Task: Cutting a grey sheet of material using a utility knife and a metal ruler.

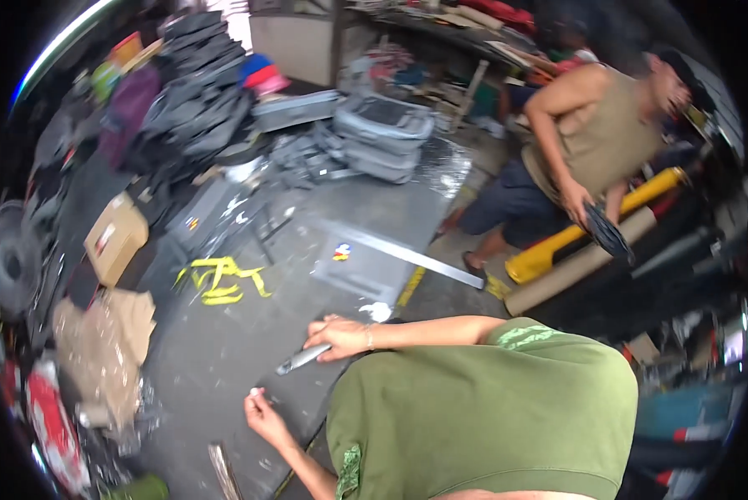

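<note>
My right hand (341, 337) is closed around a silver-grey tool (303, 358) shaped like a utility knife, its tip pointing down-left over the dark tabletop (216, 350). Lower down, my left hand (267, 421) pinches a small whitish bit (255, 392) at the fingertips; it is too small to name. A gap separates the two hands. Beyond the right hand lie a grey fabric panel (353, 271) with a small coloured patch and a long metal ruler (416, 254). Several tangled yellow straps (221, 279) rest on the table, beyond both hands.
Dark bags are piled (199, 92) at the far left, with grey bags (382, 137) nearby. A cardboard box (116, 237) and brown wrapping paper (103, 350) line the left side. At right, a co-worker (599, 125) holds a dark item beside a yellow roll (595, 225).
</note>
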### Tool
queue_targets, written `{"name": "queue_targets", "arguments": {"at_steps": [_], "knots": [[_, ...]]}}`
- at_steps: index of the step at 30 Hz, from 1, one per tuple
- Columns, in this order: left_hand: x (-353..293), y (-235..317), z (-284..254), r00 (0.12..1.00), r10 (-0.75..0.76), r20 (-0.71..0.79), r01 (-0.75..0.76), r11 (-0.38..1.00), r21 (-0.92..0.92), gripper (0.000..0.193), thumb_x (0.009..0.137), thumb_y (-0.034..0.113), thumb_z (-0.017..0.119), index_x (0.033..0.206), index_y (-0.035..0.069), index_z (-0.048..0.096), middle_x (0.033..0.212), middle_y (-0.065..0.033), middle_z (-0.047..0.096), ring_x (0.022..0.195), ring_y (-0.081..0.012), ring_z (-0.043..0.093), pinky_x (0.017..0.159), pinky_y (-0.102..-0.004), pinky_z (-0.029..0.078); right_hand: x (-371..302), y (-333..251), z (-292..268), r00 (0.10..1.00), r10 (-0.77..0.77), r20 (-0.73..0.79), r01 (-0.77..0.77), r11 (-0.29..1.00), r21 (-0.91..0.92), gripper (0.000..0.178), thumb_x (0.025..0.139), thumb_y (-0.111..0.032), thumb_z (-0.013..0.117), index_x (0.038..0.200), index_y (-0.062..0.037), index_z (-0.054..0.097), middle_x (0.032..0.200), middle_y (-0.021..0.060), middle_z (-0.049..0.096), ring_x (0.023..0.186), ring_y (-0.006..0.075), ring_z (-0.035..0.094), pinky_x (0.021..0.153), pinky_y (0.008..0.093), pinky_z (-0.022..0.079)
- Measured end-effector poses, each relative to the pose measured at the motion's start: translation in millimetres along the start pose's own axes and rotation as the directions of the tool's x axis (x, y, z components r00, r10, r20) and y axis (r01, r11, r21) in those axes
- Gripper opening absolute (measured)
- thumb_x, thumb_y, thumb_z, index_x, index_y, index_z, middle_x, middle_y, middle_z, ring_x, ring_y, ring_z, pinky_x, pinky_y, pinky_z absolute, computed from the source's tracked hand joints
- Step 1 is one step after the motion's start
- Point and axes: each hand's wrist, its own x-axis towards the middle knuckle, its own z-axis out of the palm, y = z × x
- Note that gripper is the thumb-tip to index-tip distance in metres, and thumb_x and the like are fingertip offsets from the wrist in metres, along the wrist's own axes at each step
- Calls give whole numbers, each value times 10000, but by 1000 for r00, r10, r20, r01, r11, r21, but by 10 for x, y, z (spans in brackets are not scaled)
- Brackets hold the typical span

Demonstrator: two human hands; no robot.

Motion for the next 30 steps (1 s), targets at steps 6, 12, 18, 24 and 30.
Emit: {"name": "queue_targets", "arguments": {"at_steps": [6, 12, 18, 24, 30], "knots": [[807, 840, 282, 954, 127, 272, -60, 969, -241, 337, 1099, 327, 536, 1074, 19, 668, 870, -17, 589, 811, -113, 538, 804, -303, 492, -150, 158, 209, 990, -101, -103, 93, 993, -78, 434, 754, -311, 824, 1165, -185, 760, 1071, 13, 620, 1115, 285, 521, 944, 487, 421], [1034, 2531, 753, 692, 385, 611, -10, 851, -525, 367, 1096, 354, 545, 1195, 9, 623, 1009, -51, 603, 946, -178, 624, 938, -352, 521, -142, 219, 229, 996, -14, -86, 17, 999, 33, 454, 711, -346, 851, 1139, -221, 768, 1105, 9, 592, 1179, 282, 485, 1049, 585, 364], [749, 4350, 881, 152, 788, 596, -72, 611, -789, 463, 1082, 464, 462, 1196, 31, 580, 1087, -78, 577, 1072, -222, 582, 998, -387, 470, -85, 275, 237, 994, 11, -105, -6, 999, 47, 453, 687, -373, 863, 1101, -215, 768, 1080, 0, 605, 1193, 280, 497, 1100, 643, 342], [1150, 4673, 1137, -253, 848, 465, -47, 470, -882, 694, 1032, 610, 438, 1368, 9, 530, 1282, -128, 554, 1225, -289, 543, 1065, -420, 452, -54, 289, 201, 993, 46, -111, -42, 998, 36, 440, 678, -362, 871, 1083, -219, 778, 1070, -2, 619, 1181, 287, 509, 1105, 672, 340], [1097, 4564, 1335, -211, 854, 475, -30, 480, -877, 684, 1036, 584, 433, 1373, -4, 527, 1291, -138, 559, 1228, -289, 550, 1070, -419, 453, -50, 306, 303, 985, 17, -170, -7, 998, 62, 443, 653, -411, 883, 1048, -232, 792, 1081, -13, 635, 1174, 279, 510, 1091, 607, 342]]}}
